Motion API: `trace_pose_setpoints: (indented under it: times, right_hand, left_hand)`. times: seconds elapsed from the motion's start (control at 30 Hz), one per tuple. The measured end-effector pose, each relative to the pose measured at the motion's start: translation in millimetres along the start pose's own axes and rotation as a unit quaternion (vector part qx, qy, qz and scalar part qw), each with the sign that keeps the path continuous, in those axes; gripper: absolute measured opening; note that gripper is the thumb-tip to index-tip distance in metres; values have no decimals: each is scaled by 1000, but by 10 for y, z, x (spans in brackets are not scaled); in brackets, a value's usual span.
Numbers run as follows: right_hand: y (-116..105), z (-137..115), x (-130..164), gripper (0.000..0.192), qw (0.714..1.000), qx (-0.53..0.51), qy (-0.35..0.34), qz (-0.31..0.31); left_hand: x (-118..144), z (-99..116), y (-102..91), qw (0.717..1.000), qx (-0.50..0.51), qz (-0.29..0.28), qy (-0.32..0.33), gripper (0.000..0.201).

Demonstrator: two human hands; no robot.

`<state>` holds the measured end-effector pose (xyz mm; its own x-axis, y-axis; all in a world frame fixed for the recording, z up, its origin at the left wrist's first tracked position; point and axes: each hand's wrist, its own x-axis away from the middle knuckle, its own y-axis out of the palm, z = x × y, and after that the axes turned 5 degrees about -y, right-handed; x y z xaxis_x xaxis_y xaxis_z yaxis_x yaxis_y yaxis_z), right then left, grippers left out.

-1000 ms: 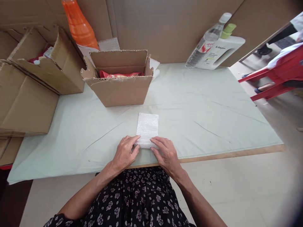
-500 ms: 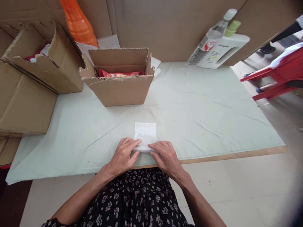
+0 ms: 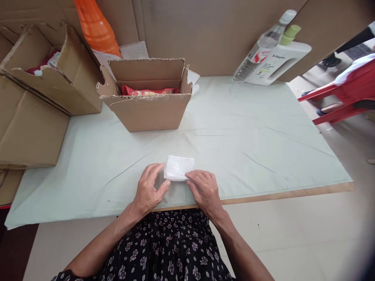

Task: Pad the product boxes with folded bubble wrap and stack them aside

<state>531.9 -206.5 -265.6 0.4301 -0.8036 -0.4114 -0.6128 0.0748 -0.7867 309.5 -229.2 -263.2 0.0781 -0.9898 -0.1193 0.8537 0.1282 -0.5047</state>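
Note:
A small white folded piece of bubble wrap (image 3: 178,168) lies on the pale green cloth near the table's front edge. My right hand (image 3: 205,190) pinches its lower right corner between thumb and fingers. At its left edge is my left hand (image 3: 150,189), with the thumb and fingers apart on either side of the corner; the thumb tip is at or just by the edge. Whether anything lies inside the folded wrap cannot be seen.
Behind the wrap stands an open cardboard box (image 3: 152,113) with red packets inside. More cardboard boxes (image 3: 32,128) line the left. An orange bottle (image 3: 98,31), a clear plastic bottle (image 3: 260,50) and a white jug (image 3: 281,62) stand at the back. Beyond the table's right edge is a red chair (image 3: 351,88).
The bubble wrap has been folded over into a shorter, wider shape, its near edge now farther from me. My left hand has loosened and shifted left, while my right hand stays on the wrap.

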Motion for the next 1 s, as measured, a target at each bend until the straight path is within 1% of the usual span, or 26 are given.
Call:
trace_pose_setpoints:
  times: [0.03, 0.07, 0.1, 0.13, 0.17, 0.2, 0.23, 0.27, 0.3, 0.37, 0.4, 0.43, 0.5, 0.53, 0.57, 0.6, 0.7, 0.73, 0.8, 0.87, 0.93, 0.97, 1.0]
  right_hand:
    - [-11, 7, 5, 17, 999, -25, 23, 7]
    - [-24, 8, 10, 17, 997, -51, 48, 12]
    - [-36, 2, 14, 17, 994, -78, 71, 14]
    - [-45, -12, 14, 18, 990, -106, 92, 11]
    - [-51, -31, 11, 19, 985, -134, 109, 2]
    - [-52, -55, 6, 19, 980, -159, 120, -11]
    - [-51, -79, 0, 20, 975, -180, 126, -27]
    - [-50, -100, -6, 20, 972, -194, 127, -44]
    - [-52, -116, -12, 20, 970, -200, 123, -56]
    - [-73, -126, -21, 20, 972, -198, 113, -60]
    - [-93, -121, -29, 23, 973, -196, 109, -58]
    - [-117, -111, -40, 30, 973, -198, 105, -58]
    - [-168, -94, -83, 52, 971, -210, 93, -70]
    - [-187, -90, -114, 59, 969, -218, 84, -82]
    - [-199, -93, -150, 59, 967, -224, 72, -96]
    - [-202, -100, -187, 51, 965, -230, 60, -107]
    - [-175, -137, -278, 15, 961, -241, 45, -124]
    - [-162, -146, -297, 10, 960, -241, 52, -131]
    - [-150, -154, -324, 15, 958, -232, 71, -151]
    - [-169, -146, -357, 19, 957, -217, 73, -177]
    - [-225, -125, -414, 13, 956, -204, 60, -201]
    - [-266, -110, -452, 9, 957, -198, 57, -205]
    - [-315, -91, -495, 9, 958, -195, 60, -202]
  left_hand:
    - [41, 9, -30, 997, 53, -8, -63, 43]
    - [73, 20, -52, 985, 112, -25, -129, 45]
    - [95, 32, -62, 965, 174, -49, -189, 49]
    - [105, 48, -60, 940, 236, -76, -234, 53]
    - [106, 66, -46, 915, 291, -103, -261, 57]
    - [100, 86, -23, 893, 335, -125, -273, 60]
    - [89, 108, 5, 878, 366, -137, -276, 63]
    - [76, 130, 32, 871, 384, -138, -275, 64]
    - [65, 152, 55, 871, 386, -135, -273, 64]
    - [51, 194, 77, 889, 353, -118, -267, 62]
    - [51, 214, 76, 904, 321, -110, -258, 60]
    - [53, 234, 68, 922, 283, -108, -243, 59]
    - [64, 269, 50, 954, 204, -108, -192, 56]
    - [71, 281, 45, 967, 168, -107, -161, 56]
    - [78, 288, 45, 976, 138, -107, -131, 56]
    - [85, 287, 51, 982, 114, -107, -105, 58]
    - [106, 237, 96, 991, 63, -100, -58, 64]
    - [112, 207, 115, 993, 52, -99, -47, 65]
    - [116, 144, 142, 994, 34, -102, -25, 67]
    - [86, 102, 127, 993, 18, -115, 8, 68]
    - [-9, 110, 36, 990, 3, -130, 59, 67]
    - [-89, 137, -45, 988, -7, -128, 89, 65]
    - [-191, 177, -147, 986, -24, -111, 122, 63]
